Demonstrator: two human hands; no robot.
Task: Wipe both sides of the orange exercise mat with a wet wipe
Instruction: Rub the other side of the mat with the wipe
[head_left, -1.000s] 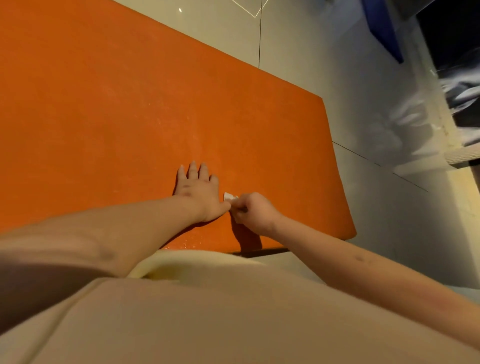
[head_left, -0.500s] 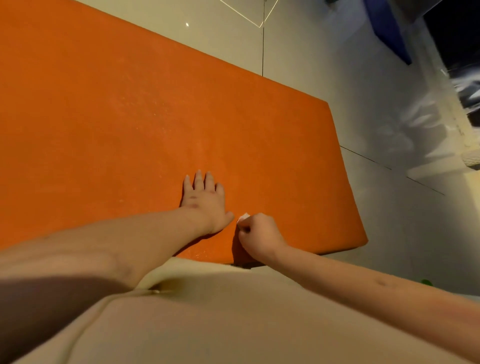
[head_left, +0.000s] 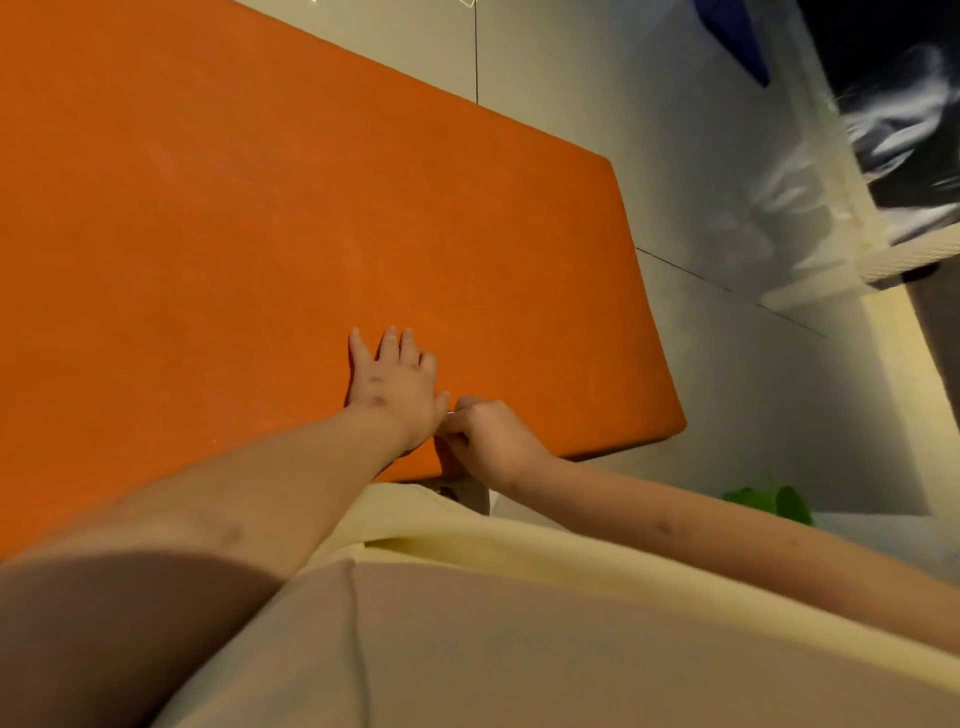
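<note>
The orange mat (head_left: 260, 234) lies spread on the pale tiled floor (head_left: 701, 389). The left hand (head_left: 397, 387) presses flat on it near its near edge, fingers straight and slightly spread. Just beside it, touching its thumb, the right hand (head_left: 488, 436) is curled at the same edge, pinching a wet wipe (head_left: 450, 413), of which only a white sliver shows.

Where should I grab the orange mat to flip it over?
Probably the near right corner of the orange mat, coming from the right over the floor. That rounded corner lies free with a shadow under its edge, so fingers could slip beneath. The left hand presses flat farther in, and the right hand pinches a wet wipe beside it.
</note>
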